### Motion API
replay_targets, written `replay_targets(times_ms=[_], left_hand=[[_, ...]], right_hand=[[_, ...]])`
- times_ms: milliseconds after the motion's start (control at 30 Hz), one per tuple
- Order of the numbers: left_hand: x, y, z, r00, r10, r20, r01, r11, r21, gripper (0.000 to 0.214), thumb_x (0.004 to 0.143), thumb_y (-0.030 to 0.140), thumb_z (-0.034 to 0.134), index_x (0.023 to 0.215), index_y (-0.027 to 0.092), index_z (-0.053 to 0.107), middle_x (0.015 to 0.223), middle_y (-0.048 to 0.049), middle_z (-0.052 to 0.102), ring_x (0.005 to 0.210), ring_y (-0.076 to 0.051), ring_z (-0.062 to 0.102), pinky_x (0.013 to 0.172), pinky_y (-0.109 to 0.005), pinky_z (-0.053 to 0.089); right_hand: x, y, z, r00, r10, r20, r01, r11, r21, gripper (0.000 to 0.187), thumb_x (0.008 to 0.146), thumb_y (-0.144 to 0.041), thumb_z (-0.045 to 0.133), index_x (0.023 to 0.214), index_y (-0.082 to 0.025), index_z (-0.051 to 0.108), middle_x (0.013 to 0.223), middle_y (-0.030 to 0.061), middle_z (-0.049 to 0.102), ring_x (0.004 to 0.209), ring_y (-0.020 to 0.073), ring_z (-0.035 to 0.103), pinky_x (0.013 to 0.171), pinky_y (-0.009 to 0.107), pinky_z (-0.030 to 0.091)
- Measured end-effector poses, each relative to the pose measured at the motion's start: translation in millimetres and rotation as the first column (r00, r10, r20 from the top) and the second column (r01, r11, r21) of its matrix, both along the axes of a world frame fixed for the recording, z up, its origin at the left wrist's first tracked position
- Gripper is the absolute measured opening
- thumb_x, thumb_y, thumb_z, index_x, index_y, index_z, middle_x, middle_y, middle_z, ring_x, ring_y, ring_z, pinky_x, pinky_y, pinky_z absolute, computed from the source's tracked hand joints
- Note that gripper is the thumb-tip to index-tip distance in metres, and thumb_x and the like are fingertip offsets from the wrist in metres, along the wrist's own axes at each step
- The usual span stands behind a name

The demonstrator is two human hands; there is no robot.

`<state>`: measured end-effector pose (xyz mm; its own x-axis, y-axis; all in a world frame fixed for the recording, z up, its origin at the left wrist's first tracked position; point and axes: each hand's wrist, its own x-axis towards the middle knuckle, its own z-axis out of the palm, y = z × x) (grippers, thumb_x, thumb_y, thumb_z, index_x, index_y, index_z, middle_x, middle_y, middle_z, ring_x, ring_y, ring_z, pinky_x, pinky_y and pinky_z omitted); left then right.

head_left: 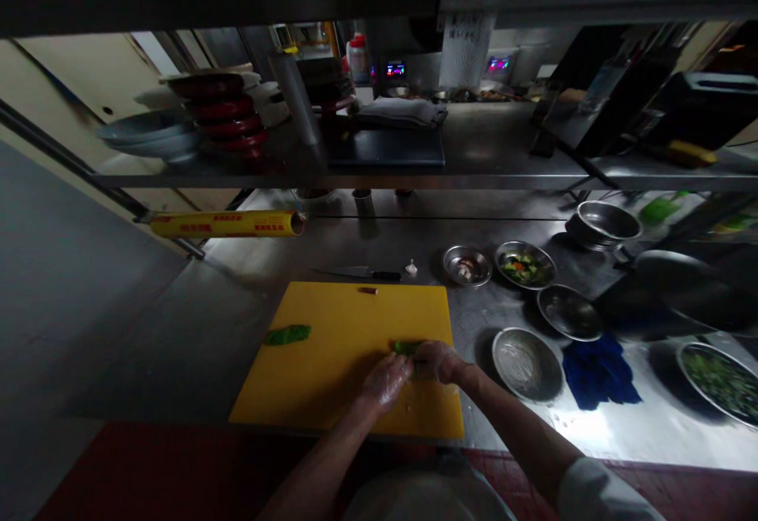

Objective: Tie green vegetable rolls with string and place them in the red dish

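Sleeve: white sleeve (598, 491) on the right arm, closest thing in shot.
Hands: both in clear plastic gloves. Right hand (437, 361) curled around a green vegetable piece (403, 347); left hand (386, 383) right beside it, can't tell if it's gripping.
Where it sits: low on a yellow cutting board (332, 371), with a green strip (288, 335) off to the left.
Tip: keeping both hands this close over the board looks steady.
Nearby: kitchen knife (361, 273) past the board on the steel desk (178, 331), in neither hand.
Hard to see: fingers cover most of the piece, so I can't make out its shape.
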<state>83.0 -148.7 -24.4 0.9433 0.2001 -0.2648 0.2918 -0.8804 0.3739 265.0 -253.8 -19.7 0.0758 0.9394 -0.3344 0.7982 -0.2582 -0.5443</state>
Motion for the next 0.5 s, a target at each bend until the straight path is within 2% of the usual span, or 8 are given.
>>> replay_targets(times_ms=[167, 233, 333, 433, 500], left_hand=[[7, 6, 3.4, 0.999, -0.008, 0.035, 0.009, 1.0, -0.023, 0.04, 0.096, 0.005, 0.045, 0.114, 0.022, 0.076, 0.117, -0.0123, 0.076, 0.119, -0.028, 0.068, 0.108, -0.041, 0.054], [8, 5, 4.7, 0.999, -0.014, 0.044, 0.015, 0.999, -0.031, 0.036, 0.097, 0.006, 0.046, 0.111, 0.02, 0.076, 0.115, -0.0128, 0.077, 0.116, -0.028, 0.069, 0.107, -0.041, 0.054], [8, 4, 4.1, 0.998, -0.014, 0.056, 0.017, 0.999, -0.042, 0.032, 0.097, 0.008, 0.048, 0.106, 0.019, 0.077, 0.111, -0.0129, 0.079, 0.111, -0.028, 0.07, 0.103, -0.041, 0.055], [6, 5, 1.1, 0.997, -0.005, 0.076, 0.009, 0.999, -0.05, 0.033, 0.096, 0.007, 0.048, 0.107, 0.02, 0.076, 0.112, -0.0114, 0.079, 0.111, -0.028, 0.07, 0.103, -0.041, 0.055], [4, 6, -2.1, 0.996, -0.005, 0.089, 0.01, 0.998, -0.061, 0.033, 0.096, 0.007, 0.049, 0.11, 0.021, 0.076, 0.114, -0.0105, 0.079, 0.112, -0.028, 0.07, 0.105, -0.042, 0.054]], right_hand=[[-13, -28, -2.3, 0.995, -0.089, -0.037, 0.092, 0.993, 0.072, 0.029, 0.094, -0.025, 0.063, 0.116, -0.021, 0.08, 0.117, 0.0093, 0.079, 0.106, 0.0244, 0.07, 0.09, 0.03, 0.054], [-20, -44, -12.1, 0.985, -0.147, -0.086, 0.16, 0.973, 0.167, 0.039, 0.092, -0.019, 0.061, 0.128, -0.021, 0.076, 0.127, 0.0114, 0.075, 0.115, 0.0258, 0.069, 0.1, 0.033, 0.055], [-28, -66, -33.6, 0.974, -0.215, -0.072, 0.226, 0.916, 0.332, 0.056, 0.091, -0.013, 0.057, 0.145, -0.021, 0.066, 0.146, 0.0155, 0.065, 0.134, 0.0293, 0.06, 0.117, 0.043, 0.049], [-34, -76, -47.6, 0.967, -0.253, 0.015, 0.225, 0.886, 0.406, 0.057, 0.094, -0.012, 0.053, 0.15, -0.019, 0.061, 0.145, 0.0178, 0.064, 0.134, 0.0307, 0.059, 0.118, 0.049, 0.049], [-35, -74, -47.2, 0.97, -0.234, 0.062, 0.195, 0.907, 0.373, 0.049, 0.098, -0.012, 0.049, 0.144, -0.02, 0.065, 0.136, 0.0167, 0.069, 0.125, 0.03, 0.063, 0.111, 0.047, 0.053]])
